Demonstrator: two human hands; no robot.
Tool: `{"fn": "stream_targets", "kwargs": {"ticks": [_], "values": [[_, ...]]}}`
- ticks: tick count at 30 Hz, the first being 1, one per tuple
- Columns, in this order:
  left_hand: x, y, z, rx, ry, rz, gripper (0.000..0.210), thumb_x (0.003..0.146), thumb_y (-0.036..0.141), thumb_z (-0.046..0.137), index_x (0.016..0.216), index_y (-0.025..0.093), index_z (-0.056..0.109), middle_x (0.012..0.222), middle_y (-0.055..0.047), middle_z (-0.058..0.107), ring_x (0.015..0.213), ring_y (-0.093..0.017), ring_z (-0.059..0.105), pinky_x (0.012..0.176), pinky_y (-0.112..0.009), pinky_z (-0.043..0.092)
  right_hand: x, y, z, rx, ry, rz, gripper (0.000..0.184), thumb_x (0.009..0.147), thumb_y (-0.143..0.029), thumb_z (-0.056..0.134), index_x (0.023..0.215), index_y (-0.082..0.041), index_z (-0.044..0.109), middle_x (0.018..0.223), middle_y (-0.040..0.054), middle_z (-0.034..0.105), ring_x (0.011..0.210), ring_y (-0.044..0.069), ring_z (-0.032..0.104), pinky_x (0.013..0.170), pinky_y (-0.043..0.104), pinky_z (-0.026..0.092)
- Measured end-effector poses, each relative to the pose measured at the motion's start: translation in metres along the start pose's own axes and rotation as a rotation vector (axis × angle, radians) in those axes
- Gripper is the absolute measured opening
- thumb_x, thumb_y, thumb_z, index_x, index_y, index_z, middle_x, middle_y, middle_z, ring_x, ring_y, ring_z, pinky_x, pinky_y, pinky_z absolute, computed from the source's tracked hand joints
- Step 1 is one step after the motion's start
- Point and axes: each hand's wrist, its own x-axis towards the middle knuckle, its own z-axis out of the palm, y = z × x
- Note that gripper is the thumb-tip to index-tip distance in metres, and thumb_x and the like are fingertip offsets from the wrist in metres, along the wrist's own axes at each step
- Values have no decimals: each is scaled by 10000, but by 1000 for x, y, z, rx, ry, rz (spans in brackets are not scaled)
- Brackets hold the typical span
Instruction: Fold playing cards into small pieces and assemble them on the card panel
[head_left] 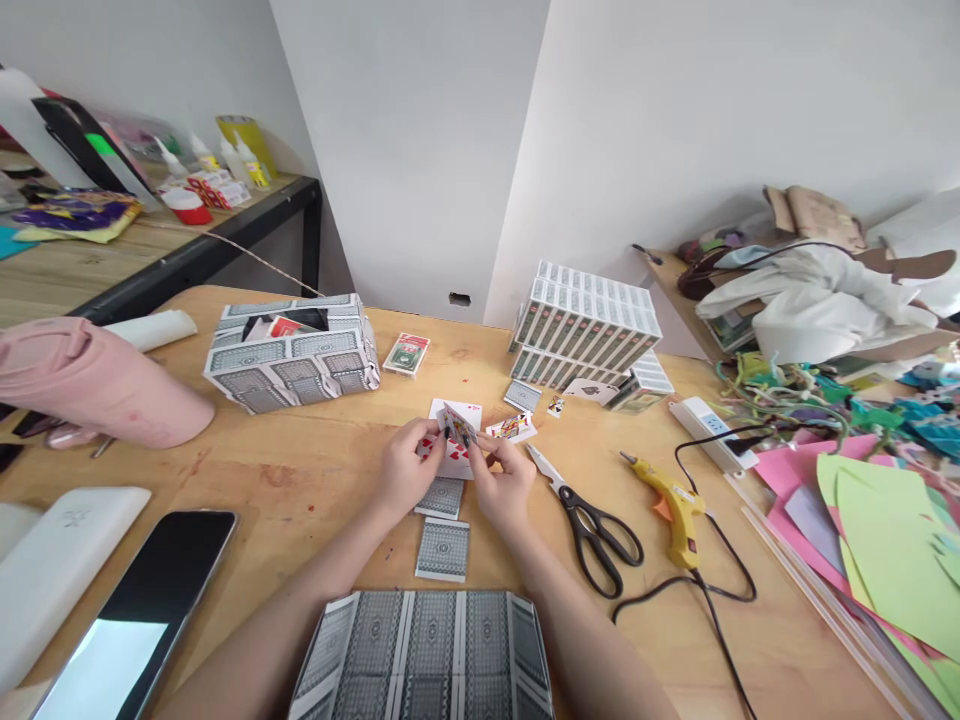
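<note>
Near the middle of the table, my left hand (409, 465) and my right hand (502, 480) pinch a playing card (459, 426) between them; it looks bent or folded. Beneath it lies a larger face-up card with red pips (454, 466). Two grey-backed cards (442, 548) rest between my forearms, and a panel of joined grey-backed cards (431, 640) sits closest to me. Right of my hands are a face card (512, 427), a grey-backed card (523, 395) and a small card piece (556, 406). Black-handled scissors (592, 530) lie open beside my right hand.
A yellow glue gun (679, 515) with its cord lies right, near a power strip (712, 435) and coloured paper (885, 540). Card boxes (585, 325) are stacked behind. A card-covered box (292, 360), a red card pack (407, 354), a pink roll (97, 385) and a phone (142, 610) are left.
</note>
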Motion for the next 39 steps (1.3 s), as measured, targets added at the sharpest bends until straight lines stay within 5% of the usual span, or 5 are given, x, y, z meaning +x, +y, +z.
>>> {"fn": "stream_targets", "kwargs": {"ticks": [6, 16, 27, 33, 39], "values": [[-3, 2, -1, 94, 83, -6, 88, 768, 229, 500, 739, 181, 567, 689, -15, 609, 661, -152, 573, 634, -259, 438, -5, -6, 5, 23, -86, -87, 95, 750, -181, 565, 709, -187, 650, 873, 79, 719, 636, 162, 664, 488, 243, 499], [2, -1, 2, 93, -6, 123, 82, 789, 191, 477, 772, 189, 557, 795, -38, 571, 793, -168, 544, 706, -280, 436, 2, 10, 4, 208, 8, 231, 131, 738, -254, 602, 721, -137, 658, 664, 34, 682, 509, 115, 561, 452, 225, 444], [-1, 2, 0, 256, 25, 157, 163, 791, 176, 479, 630, 194, 455, 617, -14, 462, 678, -178, 446, 620, -296, 364, -1, -3, 1, 34, -69, -127, 86, 744, -167, 577, 691, -181, 643, 806, 72, 723, 692, 180, 675, 530, 253, 507], [-2, 1, 0, 180, 41, 149, 104, 794, 203, 502, 701, 185, 545, 619, -6, 495, 689, -163, 471, 661, -281, 389, 2, 0, 1, 104, 36, 146, 91, 736, -206, 590, 716, -148, 658, 731, 60, 716, 571, 146, 626, 468, 232, 455], [0, 0, 1, 113, 67, 84, 140, 759, 202, 528, 620, 184, 515, 565, 9, 458, 643, -150, 464, 609, -261, 379, 0, -3, 4, 155, 5, 198, 97, 728, -224, 599, 698, -155, 661, 777, 72, 722, 612, 160, 643, 484, 236, 462]]}}
